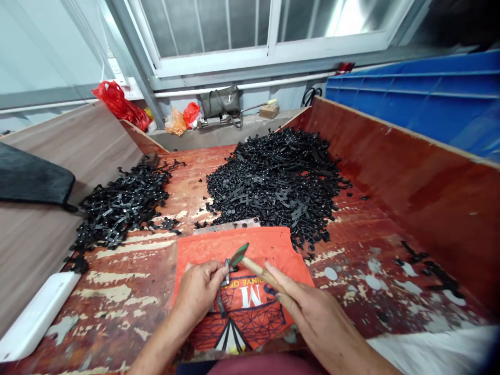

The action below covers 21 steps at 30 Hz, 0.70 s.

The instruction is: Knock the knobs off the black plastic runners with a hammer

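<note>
1. Head view: our left hand pinches a small black plastic part between thumb and fingertips, holding it over the orange cloth laid on the worn red tray.
2. Our right hand is closed around the wooden handle of a small knife, whose blade tip meets the part (the exact contact point is too small to make out).
3. To do this well, we judge it best to brace the part firmly against the cloth, keep our left fingertips behind the blade's edge, and use short, controlled strokes angled away from the thumb.
4. The large pile of black parts lies just beyond the cloth; a smaller pile of branched black sprues sits to the left, well apart from the hands.
</note>
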{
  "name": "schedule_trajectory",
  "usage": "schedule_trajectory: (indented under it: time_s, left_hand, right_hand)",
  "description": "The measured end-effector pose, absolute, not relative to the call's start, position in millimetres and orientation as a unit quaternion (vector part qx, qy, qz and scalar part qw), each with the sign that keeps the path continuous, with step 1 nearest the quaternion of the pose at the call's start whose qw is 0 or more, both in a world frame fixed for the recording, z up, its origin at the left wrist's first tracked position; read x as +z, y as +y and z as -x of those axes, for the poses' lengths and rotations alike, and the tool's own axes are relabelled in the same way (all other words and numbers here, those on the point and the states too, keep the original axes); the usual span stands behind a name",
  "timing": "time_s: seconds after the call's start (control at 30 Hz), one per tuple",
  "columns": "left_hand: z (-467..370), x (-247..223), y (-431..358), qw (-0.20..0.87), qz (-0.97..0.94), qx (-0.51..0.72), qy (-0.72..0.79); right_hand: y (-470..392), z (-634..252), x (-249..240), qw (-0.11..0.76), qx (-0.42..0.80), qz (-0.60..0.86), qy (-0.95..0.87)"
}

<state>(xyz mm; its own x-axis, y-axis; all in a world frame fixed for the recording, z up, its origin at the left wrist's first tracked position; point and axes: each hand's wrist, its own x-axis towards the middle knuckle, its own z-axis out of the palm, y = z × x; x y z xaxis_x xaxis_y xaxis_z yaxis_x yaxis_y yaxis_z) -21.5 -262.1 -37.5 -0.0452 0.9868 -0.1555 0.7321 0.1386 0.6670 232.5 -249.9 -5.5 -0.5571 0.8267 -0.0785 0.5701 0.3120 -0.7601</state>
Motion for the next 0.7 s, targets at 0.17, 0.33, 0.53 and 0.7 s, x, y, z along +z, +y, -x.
schedule_trajectory:
  time_s: [0.17, 0.33, 0.53, 0.7]
  left_hand:
    - [74.7, 16.7, -246.2, 0.307, -0.622, 0.204, 0.691]
    - [153.7, 107.5, -221.2, -0.195, -0.526, 0.199, 0.803]
    - [62.6, 33.6, -235.0, 0.023, -0.763, 0.215, 0.609]
    - [-28.2, -35.9, -253.6, 0.134, -0.821, 0.16, 0.531]
  right_hand:
    - [-239.4, -253.4, 0.3, 0.208, 0.436, 0.465, -0.742]
    - [-230.6, -278.0, -20.4, 0.253, 0.445, 0.533, -0.674]
    - [-240.9, -266.5, -34.7, 0.221, 0.463, 0.53, -0.675]
    - [-245.0, -268.0, -31.5, 0.214, 0.436, 0.518, -0.704]
